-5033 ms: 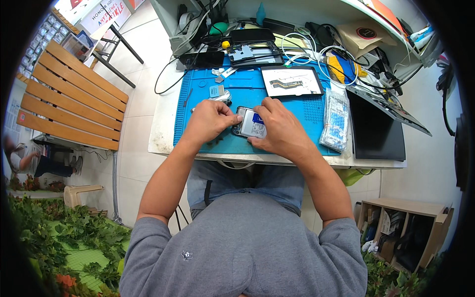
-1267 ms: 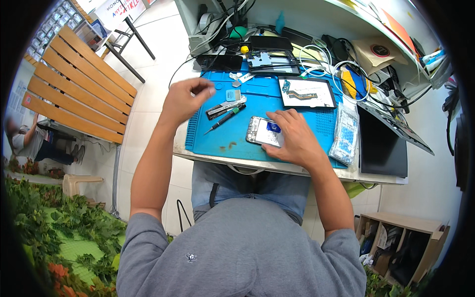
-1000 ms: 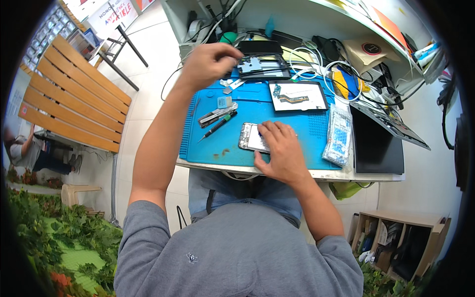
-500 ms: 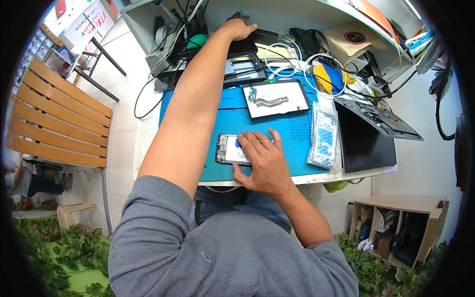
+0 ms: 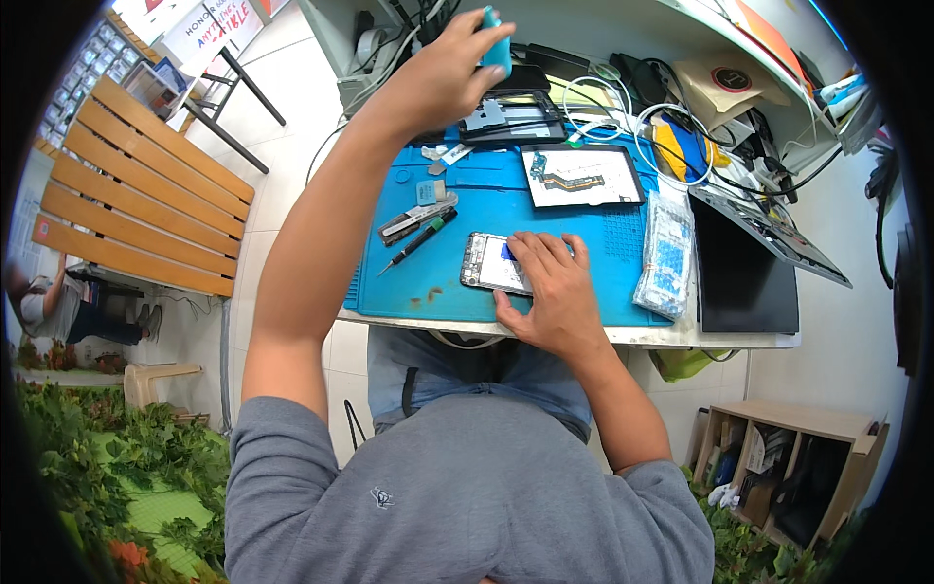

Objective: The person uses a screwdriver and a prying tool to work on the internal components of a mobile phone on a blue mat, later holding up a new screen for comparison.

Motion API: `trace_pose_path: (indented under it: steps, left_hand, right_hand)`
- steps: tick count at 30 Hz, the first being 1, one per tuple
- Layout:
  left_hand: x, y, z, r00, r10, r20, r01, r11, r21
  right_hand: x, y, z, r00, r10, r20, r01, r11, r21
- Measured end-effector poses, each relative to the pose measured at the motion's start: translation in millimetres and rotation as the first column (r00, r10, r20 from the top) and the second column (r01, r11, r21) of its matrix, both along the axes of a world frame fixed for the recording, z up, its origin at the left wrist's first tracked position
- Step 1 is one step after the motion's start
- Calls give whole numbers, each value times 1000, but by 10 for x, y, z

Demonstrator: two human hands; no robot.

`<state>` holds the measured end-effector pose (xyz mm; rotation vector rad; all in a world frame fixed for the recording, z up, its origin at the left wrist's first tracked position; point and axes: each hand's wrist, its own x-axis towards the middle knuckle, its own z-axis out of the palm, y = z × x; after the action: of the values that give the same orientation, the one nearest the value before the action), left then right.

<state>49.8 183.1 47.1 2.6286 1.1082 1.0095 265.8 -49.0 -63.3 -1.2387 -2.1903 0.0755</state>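
Observation:
My left hand (image 5: 449, 73) is raised at the back of the bench, closed on a small light-blue bottle (image 5: 494, 44). My right hand (image 5: 550, 297) lies over an opened phone (image 5: 477, 263) on the blue mat (image 5: 443, 302), gripping it by its edges with thumb and fingers; part of the phone is hidden under them. Left of the phone lie a black-and-green screwdriver (image 5: 418, 243), a pair of grey tools (image 5: 413, 216) and a small blue piece (image 5: 431, 192). Behind it, a shallow dark-rimmed tray (image 5: 603, 165) holds a flex cable and small board.
A plastic-bagged bundle (image 5: 664, 263) and an opened laptop (image 5: 749, 307) stand at the right. Tangled white cables (image 5: 608, 107), phone housings (image 5: 511, 122) and a paper bag (image 5: 720, 88) crowd the back. A slatted wooden bench (image 5: 136, 224) and another person (image 5: 49, 302) are at left.
My left hand has reached to the back shelf, taken hold of the blue bottle and lifted it from where it stood. My right hand has stayed on the phone.

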Motion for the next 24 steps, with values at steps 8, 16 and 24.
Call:
trace_pose_path:
  steps: [8, 16, 24]
  left_hand:
    - [-813, -2070, -389, 997, 3, 78, 23, 944, -329]
    - [-600, -2041, -1035, 949, 86, 303, -14, 973, -232]
    - [-950, -2292, -449, 989, 138, 56, -94, 867, -489]
  right_hand:
    - [-43, -2, -27, 1000, 23, -7, -23, 1000, 8]
    - [-14, -6, -42, 1000, 21, -14, -21, 999, 29]
    - [142, 90, 10, 993, 102, -54, -107, 989, -99]
